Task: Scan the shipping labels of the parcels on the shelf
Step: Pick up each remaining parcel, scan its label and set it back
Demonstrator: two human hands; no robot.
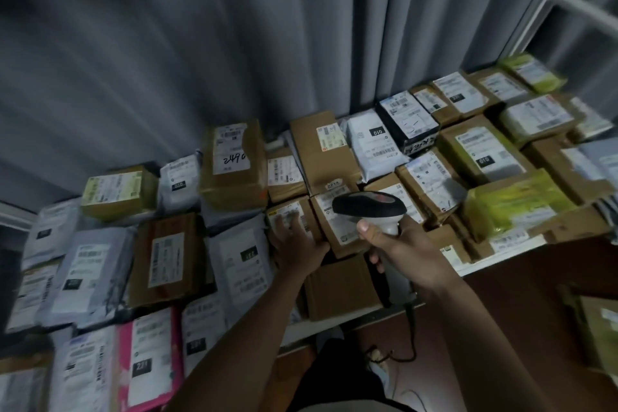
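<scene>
A white shelf (pixel 481 266) is packed with cardboard boxes and plastic mailers, each with a white shipping label facing up. My right hand (pixel 398 247) grips the handle of a black and white barcode scanner (pixel 368 206), whose head points left over a labelled brown box (pixel 337 227). My left hand (pixel 297 241) lies flat on a small brown box (pixel 287 216) beside it, fingers spread over its label. A plain brown box (pixel 337 288) sits at the shelf's front edge below both hands.
Grey curtains (pixel 200 43) hang behind the shelf. A pink mailer (pixel 150 358) and grey mailers lie at the left front. Yellow-taped boxes (pixel 515 204) sit at the right. The scanner's cable (pixel 409 328) hangs toward the brown floor.
</scene>
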